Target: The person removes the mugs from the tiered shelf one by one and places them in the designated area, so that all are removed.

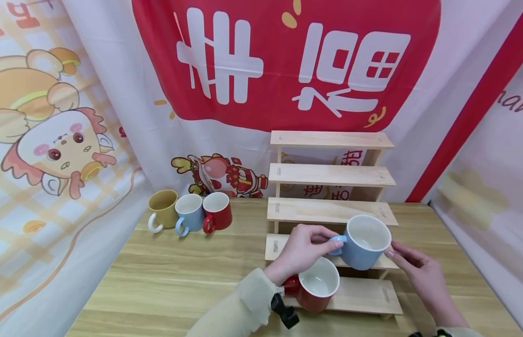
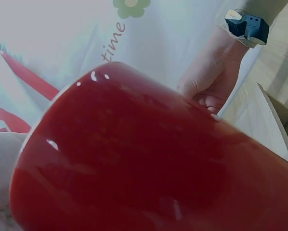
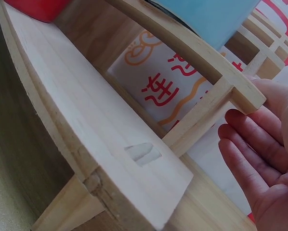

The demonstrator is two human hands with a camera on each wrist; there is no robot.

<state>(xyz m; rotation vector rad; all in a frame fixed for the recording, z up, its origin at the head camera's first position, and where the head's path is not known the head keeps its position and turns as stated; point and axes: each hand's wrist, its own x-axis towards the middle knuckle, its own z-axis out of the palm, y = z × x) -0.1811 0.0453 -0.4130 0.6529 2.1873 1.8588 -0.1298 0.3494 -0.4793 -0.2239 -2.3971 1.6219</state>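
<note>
My left hand (image 1: 305, 248) pinches the handle of a light blue mug (image 1: 362, 250) between thumb and fingers. The mug is at the second-lowest board of a stepped wooden shelf (image 1: 328, 210); its blue side (image 3: 206, 19) shows just over that board in the right wrist view. At the mug's right, my right hand (image 1: 421, 274) has its fingers extended by the board's end (image 3: 252, 98); whether they touch the mug is unclear. A red mug (image 1: 313, 297) stands on the lowest board under my left wrist, and its red wall (image 2: 134, 154) fills much of the left wrist view.
Along the table's back left stand a tan mug (image 1: 163, 206) with a white handle, another light blue mug (image 1: 189, 215) and another red mug (image 1: 219, 213). Printed cloth (image 1: 227, 126) hangs behind the wooden table (image 1: 160, 281) and at both sides.
</note>
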